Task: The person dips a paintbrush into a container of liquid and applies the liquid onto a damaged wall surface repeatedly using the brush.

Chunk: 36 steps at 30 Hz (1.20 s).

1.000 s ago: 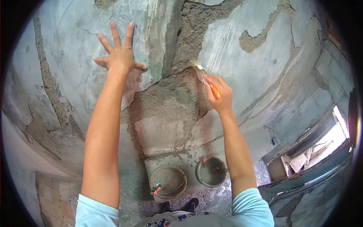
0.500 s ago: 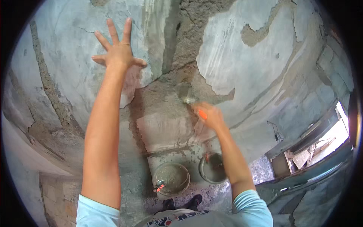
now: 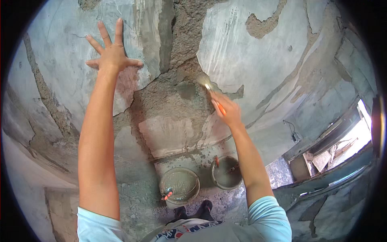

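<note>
On patchy wall (image 3: pixel 258 68), bare rough patch (image 3: pixel 155 101) had ragged plaster edge (image 3: pixel 203 56); hard stroke could have flaked it. Two buckets (image 3: pixel 198 188) below risked catching crumbs. Left hand (image 3: pixel 111 57) spread flat on plaster; right hand (image 3: pixel 226 108) gripped brush (image 3: pixel 207 86), bristles (image 3: pixel 202 79) at patch's right edge.

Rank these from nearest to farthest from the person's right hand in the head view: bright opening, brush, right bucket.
From the right hand:
1. Brush, held in its grip.
2. Right bucket, below the hand.
3. Bright opening, well off to the person's right.
</note>
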Motion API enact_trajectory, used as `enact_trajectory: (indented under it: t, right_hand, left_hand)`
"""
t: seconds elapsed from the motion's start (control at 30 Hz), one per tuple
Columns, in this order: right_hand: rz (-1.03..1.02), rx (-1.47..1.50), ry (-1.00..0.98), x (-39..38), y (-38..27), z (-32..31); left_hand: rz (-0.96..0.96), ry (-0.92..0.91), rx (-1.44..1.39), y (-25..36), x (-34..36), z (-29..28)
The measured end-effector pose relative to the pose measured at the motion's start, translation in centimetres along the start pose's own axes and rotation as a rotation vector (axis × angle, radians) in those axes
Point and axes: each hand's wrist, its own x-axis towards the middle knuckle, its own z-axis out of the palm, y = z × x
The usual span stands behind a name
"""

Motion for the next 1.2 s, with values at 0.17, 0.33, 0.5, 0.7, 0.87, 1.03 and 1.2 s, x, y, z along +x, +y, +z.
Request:
enact_trajectory:
  t: [0.17, 0.33, 0.5, 0.7, 0.87, 1.03, 1.2]
  right_hand:
    - [0.525, -0.14, -0.272, -12.2, 3.7, -4.1]
    - [0.912, -0.335, -0.665, -31.0, 4.1, -6.0]
    - [1.139, -0.328, -0.837, -42.4, 3.8, -6.1]
    - [1.043, -0.27, -0.931, -44.3, 3.2, -7.1]
    - [1.108, 0.017, -0.531, -37.0, 1.4, -8.6]
    - [0.563, 0.281, -0.057, -16.8, -7.8, -3.2]
    - [0.278, 0.439, 0.106, -3.5, -14.7, 5.0]
  left_hand:
    - [-0.024, -0.044, 0.001, 1.1, -0.1, 0.8]
    - [-0.063, -0.02, 0.047, 0.1, 0.1, -0.4]
    - [-0.057, -0.056, 0.005, 0.5, 0.0, 0.1]
    - [-0.104, -0.105, 0.056, 2.1, -0.1, -0.7]
    - [-0.068, -0.087, 0.073, 0.9, -0.5, -0.8]
    - [0.175, 0.213, 0.067, -2.3, -0.2, 1.6]
    - [0.019, -0.141, 0.201, -0.6, -0.3, -0.8]
